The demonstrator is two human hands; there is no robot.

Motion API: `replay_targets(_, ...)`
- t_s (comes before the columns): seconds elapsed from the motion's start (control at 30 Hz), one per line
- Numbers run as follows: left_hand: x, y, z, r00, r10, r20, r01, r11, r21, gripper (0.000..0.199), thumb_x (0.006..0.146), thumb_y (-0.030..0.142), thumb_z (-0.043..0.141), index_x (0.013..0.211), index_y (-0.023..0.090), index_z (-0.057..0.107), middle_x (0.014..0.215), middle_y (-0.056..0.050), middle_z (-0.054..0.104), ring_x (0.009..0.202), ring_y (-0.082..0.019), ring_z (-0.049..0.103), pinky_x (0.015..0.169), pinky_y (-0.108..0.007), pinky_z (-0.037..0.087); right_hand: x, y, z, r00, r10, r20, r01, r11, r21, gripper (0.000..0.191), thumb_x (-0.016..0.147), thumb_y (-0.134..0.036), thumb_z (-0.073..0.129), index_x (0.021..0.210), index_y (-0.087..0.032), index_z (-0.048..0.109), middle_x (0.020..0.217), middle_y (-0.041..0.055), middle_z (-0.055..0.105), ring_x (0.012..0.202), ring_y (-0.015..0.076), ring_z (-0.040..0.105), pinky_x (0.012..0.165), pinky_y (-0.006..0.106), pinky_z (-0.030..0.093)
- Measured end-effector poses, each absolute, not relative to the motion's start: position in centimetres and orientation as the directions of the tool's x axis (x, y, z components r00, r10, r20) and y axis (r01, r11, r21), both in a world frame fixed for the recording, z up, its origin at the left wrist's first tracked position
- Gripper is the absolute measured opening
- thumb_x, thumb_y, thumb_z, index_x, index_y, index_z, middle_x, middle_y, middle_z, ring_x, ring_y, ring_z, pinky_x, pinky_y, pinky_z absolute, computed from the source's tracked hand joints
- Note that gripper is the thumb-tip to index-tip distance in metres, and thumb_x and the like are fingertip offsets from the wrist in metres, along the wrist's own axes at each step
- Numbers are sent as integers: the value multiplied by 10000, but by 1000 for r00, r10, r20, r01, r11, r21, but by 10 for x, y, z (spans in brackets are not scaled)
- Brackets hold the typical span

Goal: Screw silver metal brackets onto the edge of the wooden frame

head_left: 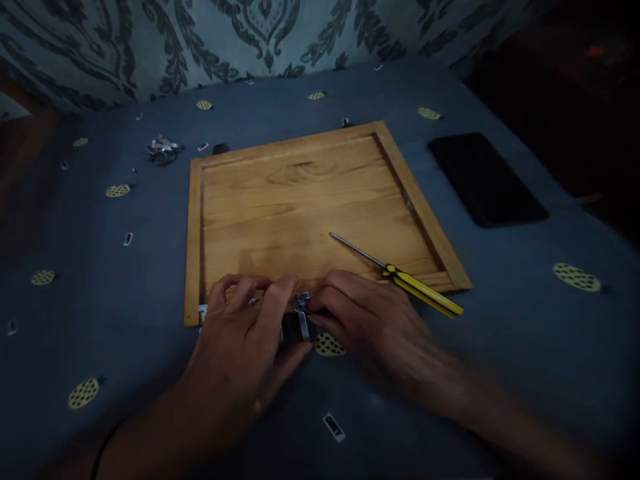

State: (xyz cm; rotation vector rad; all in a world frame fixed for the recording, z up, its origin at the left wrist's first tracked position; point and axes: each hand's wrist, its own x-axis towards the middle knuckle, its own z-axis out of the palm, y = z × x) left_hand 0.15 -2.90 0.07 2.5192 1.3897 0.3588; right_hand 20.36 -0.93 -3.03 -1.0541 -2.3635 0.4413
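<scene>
A framed wooden panel (300,200) lies flat on the blue cloth. Over its near edge, my left hand (245,327) is closed with bent fingers on top and the thumb lower down, around a small shiny metal fitting (303,320). My right hand (370,320) is at the fitting's right side, its thumb and forefinger pinched together. Whatever is between those fingertips is hidden or too small to name. Another bit of metal (203,311) shows at the panel's near left corner, partly covered by my left hand. A yellow and black screwdriver (423,290) rests across the panel's near right side.
Some loose metal fittings (163,150) lie in a small heap at the far left. A black phone-like slab (487,179) is on the right. Dark small pieces (220,149) show behind the panel's far edge. A patterned wall or fabric (250,40) rises behind.
</scene>
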Motion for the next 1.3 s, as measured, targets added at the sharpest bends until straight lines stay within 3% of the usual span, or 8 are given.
replay_targets(0.33, 3, -29, 1, 490, 864, 111, 797, -496, 345, 440, 878, 238, 631, 1282, 177, 467, 1145, -114, 722, 1063, -306, 605, 959, -506, 425, 203, -9, -28, -590, 773, 233, 633, 622, -461, 239, 1032, -252, 466, 844, -186, 597, 770, 25, 593, 667, 159, 552, 606, 310, 382)
replay_targets(0.63, 6, -28, 1, 476, 874, 94, 805, -476, 354, 417, 855, 235, 637, 1249, 190, 508, 1074, -92, 737, 1045, -311, 614, 952, -508, 427, 205, 3, -8, -610, 791, 53, 558, 476, -680, 133, 995, -213, 530, 895, -186, 614, 873, 40, 639, 774, 166, 608, 680, 296, 458)
replay_targets(1.0, 2, -28, 1, 512, 851, 121, 780, -519, 350, 486, 883, 238, 659, 1302, 173, 422, 1136, -96, 712, 1056, -296, 585, 982, -524, 388, 199, 21, -9, -517, 834, -190, 619, 212, -757, 127, 909, -251, 656, 802, -184, 661, 804, 4, 672, 701, 130, 597, 638, 251, 439)
replay_targets(1.3, 1, -29, 0, 520, 844, 132, 767, -530, 362, 491, 890, 226, 664, 1308, 143, 420, 1149, -106, 717, 1067, -301, 585, 971, -529, 381, 191, 16, -7, -457, 872, -175, 623, 174, -762, 188, 903, -257, 655, 737, -169, 662, 718, -4, 651, 625, 113, 549, 593, 239, 396)
